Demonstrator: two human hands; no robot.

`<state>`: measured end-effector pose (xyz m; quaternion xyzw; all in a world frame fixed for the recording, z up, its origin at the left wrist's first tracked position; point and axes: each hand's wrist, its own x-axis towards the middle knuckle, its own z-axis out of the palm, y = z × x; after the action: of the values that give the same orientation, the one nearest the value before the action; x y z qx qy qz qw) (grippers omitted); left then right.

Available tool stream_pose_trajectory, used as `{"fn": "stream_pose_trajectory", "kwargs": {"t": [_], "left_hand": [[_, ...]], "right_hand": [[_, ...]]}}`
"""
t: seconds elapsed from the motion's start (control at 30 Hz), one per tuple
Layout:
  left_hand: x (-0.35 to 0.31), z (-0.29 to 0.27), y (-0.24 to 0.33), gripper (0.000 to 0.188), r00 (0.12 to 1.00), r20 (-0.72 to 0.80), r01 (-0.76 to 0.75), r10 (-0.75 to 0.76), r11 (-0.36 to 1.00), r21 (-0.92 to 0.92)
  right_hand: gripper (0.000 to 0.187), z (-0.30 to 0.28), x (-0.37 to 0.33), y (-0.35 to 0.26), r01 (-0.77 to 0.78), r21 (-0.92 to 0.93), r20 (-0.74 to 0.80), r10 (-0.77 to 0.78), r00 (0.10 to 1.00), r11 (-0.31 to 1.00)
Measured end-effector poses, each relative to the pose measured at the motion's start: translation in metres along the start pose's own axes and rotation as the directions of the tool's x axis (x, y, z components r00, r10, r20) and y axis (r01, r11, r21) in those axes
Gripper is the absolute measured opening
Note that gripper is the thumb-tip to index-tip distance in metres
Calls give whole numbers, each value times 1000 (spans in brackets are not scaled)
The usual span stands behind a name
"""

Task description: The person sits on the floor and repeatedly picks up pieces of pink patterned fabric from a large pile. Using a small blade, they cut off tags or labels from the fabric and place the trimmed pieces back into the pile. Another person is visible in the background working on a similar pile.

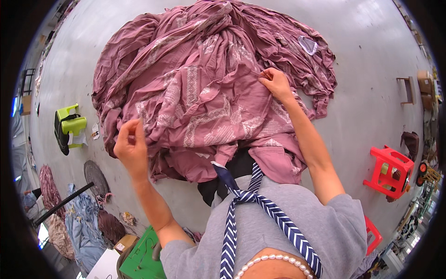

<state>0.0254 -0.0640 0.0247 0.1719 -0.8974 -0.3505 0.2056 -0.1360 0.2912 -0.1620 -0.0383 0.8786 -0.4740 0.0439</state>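
Observation:
A large heap of dusty-pink printed garments (153,93) with white patterned bands spreads in front of me and over my lap. My right hand (277,85) pinches the edge of a pink garment panel (244,93) near the middle of the heap. To the left, my left hand (131,146) is raised beside the heap's near-left side, fingers drawn together. Whether something thin is between those fingertips is too small to make out. A white patch (307,45) lies at the heap's far right.
A lime-green stool (74,124) with a black item on it stands left; a red plastic stool (395,156) stands right. Beyond my left arm are a black pole (62,205), a pale-blue cloth pile (83,228) and a green tabletop (143,260). The floor (362,107) is smooth grey.

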Motion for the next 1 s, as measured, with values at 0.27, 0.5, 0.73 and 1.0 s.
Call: {"fn": "stream_pose_trajectory", "kwargs": {"t": [0.27, 0.5, 0.73, 1.0], "left_hand": [[32, 156, 70, 46, 821, 569, 81, 40, 979, -186], [-1, 212, 25, 31, 847, 516, -15, 129, 975, -220], [-8, 185, 19, 13, 657, 741, 694, -143, 499, -519], [-14, 154, 39, 12, 722, 682, 686, -119, 257, -681]], "right_hand": [[32, -15, -62, -100, 592, -169, -82, -610, 788, 788], [21, 3, -105, -94, 724, -250, 105, -726, 680, 643], [25, 7, -121, -91, 584, -21, 188, -571, 799, 812], [22, 2, -87, -137, 175, 256, -20, -176, 984, 951]]}}
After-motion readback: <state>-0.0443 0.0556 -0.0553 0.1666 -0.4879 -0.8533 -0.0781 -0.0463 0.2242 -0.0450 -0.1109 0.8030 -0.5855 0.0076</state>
